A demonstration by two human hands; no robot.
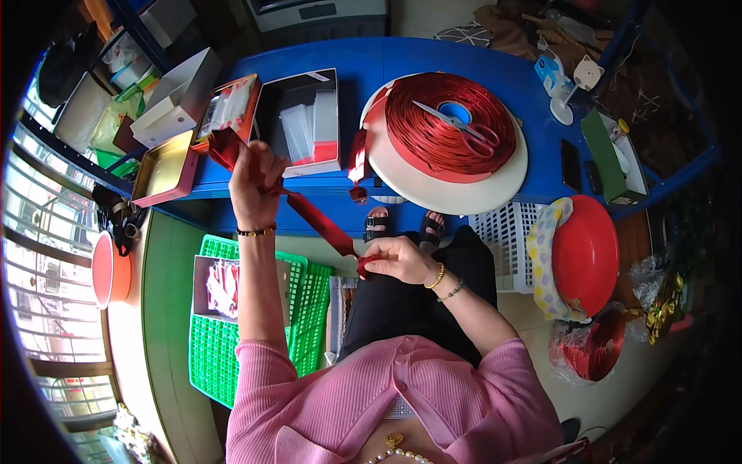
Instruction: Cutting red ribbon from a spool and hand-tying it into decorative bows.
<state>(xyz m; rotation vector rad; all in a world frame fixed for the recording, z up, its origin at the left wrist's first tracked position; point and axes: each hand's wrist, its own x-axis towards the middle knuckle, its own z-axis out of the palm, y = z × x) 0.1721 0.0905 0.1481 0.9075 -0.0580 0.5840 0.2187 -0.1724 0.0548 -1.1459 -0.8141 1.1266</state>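
Observation:
A red satin ribbon (321, 224) runs slantwise between my two hands, in front of the blue table. My left hand (257, 182) is closed around its upper part, and a wider red piece sticks out above the fist. Lower and to the right, my right hand (398, 261) pinches the other end between thumb and fingers. A big coil of red ribbon (410, 143) lies on a white round board (444, 197) on the table. Scissors (483, 143) with red handles rest on the coil. Another short red ribbon strip (358, 155) hangs by the board's left side.
An open box (338, 116) with clear plastic packets sits behind my left hand, beside an orange box (202, 127). Green crates (209, 359) stand at lower left. On the right are a red basin (591, 247), a white basket (495, 232) and a dark phone (571, 165).

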